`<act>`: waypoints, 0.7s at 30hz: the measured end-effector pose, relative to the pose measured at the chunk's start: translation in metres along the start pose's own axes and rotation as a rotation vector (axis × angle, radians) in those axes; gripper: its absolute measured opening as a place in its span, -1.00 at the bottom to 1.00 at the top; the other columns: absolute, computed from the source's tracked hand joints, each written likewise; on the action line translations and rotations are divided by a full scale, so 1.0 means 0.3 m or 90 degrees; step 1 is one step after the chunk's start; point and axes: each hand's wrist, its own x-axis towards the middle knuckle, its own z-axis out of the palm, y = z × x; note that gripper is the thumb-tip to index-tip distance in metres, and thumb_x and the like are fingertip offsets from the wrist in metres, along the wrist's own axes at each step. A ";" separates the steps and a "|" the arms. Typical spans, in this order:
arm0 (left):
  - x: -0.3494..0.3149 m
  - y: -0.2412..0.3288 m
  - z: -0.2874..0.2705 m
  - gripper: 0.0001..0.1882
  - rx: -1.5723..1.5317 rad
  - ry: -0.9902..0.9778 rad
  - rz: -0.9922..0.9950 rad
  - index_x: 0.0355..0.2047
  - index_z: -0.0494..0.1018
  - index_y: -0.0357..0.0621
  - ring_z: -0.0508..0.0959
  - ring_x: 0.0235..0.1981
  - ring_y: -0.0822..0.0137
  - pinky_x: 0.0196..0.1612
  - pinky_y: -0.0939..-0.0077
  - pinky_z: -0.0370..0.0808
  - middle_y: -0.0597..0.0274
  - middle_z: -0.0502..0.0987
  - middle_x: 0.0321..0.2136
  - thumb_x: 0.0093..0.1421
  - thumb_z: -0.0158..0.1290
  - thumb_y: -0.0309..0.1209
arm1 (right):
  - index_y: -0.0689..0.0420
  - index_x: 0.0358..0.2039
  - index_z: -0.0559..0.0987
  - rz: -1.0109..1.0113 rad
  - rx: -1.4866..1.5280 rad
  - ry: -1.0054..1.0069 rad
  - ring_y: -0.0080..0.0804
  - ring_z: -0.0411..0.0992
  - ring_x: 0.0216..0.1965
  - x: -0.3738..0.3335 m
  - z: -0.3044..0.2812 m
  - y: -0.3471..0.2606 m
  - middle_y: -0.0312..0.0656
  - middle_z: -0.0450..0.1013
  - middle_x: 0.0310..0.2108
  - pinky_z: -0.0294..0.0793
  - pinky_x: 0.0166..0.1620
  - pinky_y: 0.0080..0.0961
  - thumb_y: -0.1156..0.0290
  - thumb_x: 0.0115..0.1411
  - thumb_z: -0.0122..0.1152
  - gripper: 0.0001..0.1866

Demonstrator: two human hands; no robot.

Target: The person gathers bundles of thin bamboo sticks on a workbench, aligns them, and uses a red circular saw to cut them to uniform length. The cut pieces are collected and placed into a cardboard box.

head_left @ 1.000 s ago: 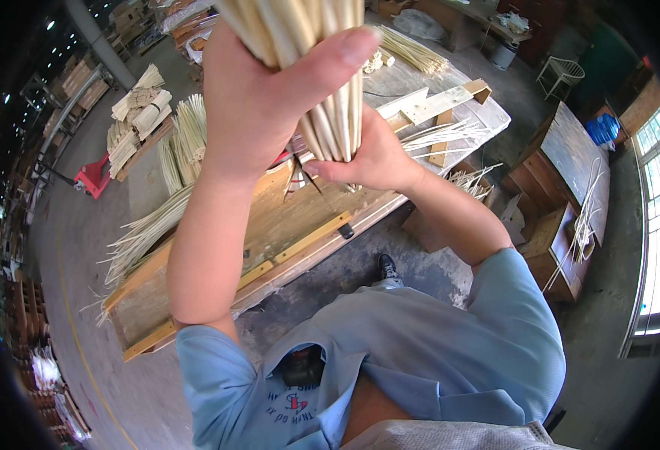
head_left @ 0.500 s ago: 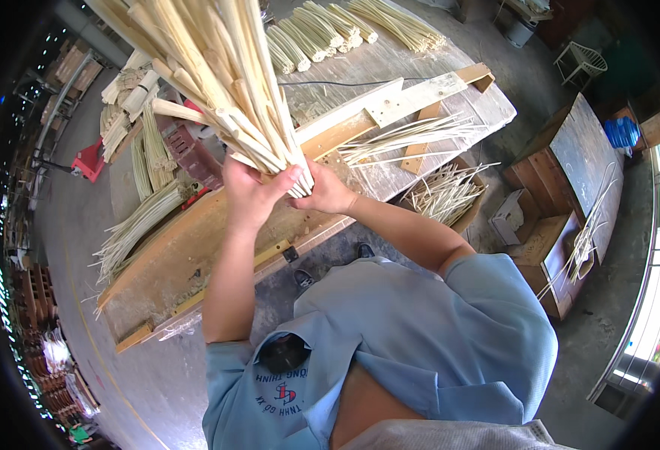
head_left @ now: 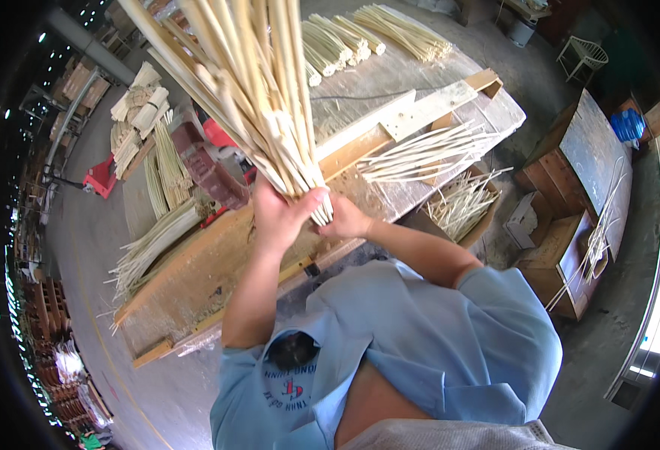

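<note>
Three containers stand right of the wooden workbench (head_left: 184,281): first a brown carton (head_left: 484,223) close by its edge, heaped with thin pale offcuts (head_left: 457,208); next a white carton (head_left: 516,225), whose contents are hard to make out; then, farther right, a blue plastic bottle (head_left: 627,126), too small to show whether anything is in it. The bundle of pale sticks (head_left: 281,127) is held up over the bench, gripped near its lower end by both hands and fanning out upward. The left hand (head_left: 279,212) clamps it from the left, its thumb lying across the front of the sticks while its other fingers go mostly behind them. The right hand (head_left: 345,220) closes on the lowest part from the right, and the cut ends sit between the two palms, just below the left thumb. At the left, a maroon machine (head_left: 210,169) is partly covered by the sticks and the left hand, so its full shape cannot be told. The bundle's upper ends are cut off by the top of the view. It also hides part of the tied-looking bunches (head_left: 337,45) on the bench behind, and most of the right hand's fingers are out of sight.
</note>
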 end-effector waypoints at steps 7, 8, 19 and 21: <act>0.078 0.196 -0.017 -0.20 -0.043 -0.045 0.038 0.12 0.33 -0.33 0.58 -0.04 0.35 0.03 0.41 0.54 0.12 0.56 -0.03 -0.03 0.54 -0.35 | 0.21 0.18 0.45 -0.106 0.110 0.010 -0.47 0.55 -0.04 0.019 -0.021 -0.215 -0.19 0.59 -0.06 0.57 0.04 -0.44 0.50 0.04 0.48 -0.34; 0.069 0.201 -0.024 -0.20 -0.034 -0.054 0.045 0.13 0.33 -0.32 0.58 -0.03 0.35 0.04 0.40 0.53 0.13 0.56 -0.01 -0.03 0.54 -0.35 | 0.21 0.18 0.46 -0.114 0.051 -0.008 -0.46 0.56 -0.06 0.011 -0.033 -0.234 -0.18 0.59 -0.09 0.57 0.02 -0.44 0.50 0.04 0.48 -0.34; -0.007 0.044 -0.032 -0.27 -0.021 -0.003 0.005 0.16 0.35 -0.25 0.55 -0.04 0.40 0.06 0.40 0.50 0.22 0.56 -0.05 0.05 0.47 -0.36 | 0.18 -0.05 0.55 0.029 0.037 -0.048 -0.37 0.56 -0.21 -0.057 0.031 0.066 -0.18 0.59 -0.25 0.57 -0.08 -0.33 0.38 0.02 0.56 -0.51; 0.012 0.082 -0.025 -0.10 -0.052 -0.013 -0.020 0.26 0.30 -0.25 0.54 0.06 0.32 0.16 0.34 0.46 0.14 0.56 0.04 -0.01 0.53 -0.28 | 0.20 -0.04 0.55 0.028 0.068 -0.045 -0.34 0.56 -0.19 -0.056 0.039 0.041 -0.17 0.59 -0.25 0.57 -0.07 -0.32 0.40 0.02 0.56 -0.51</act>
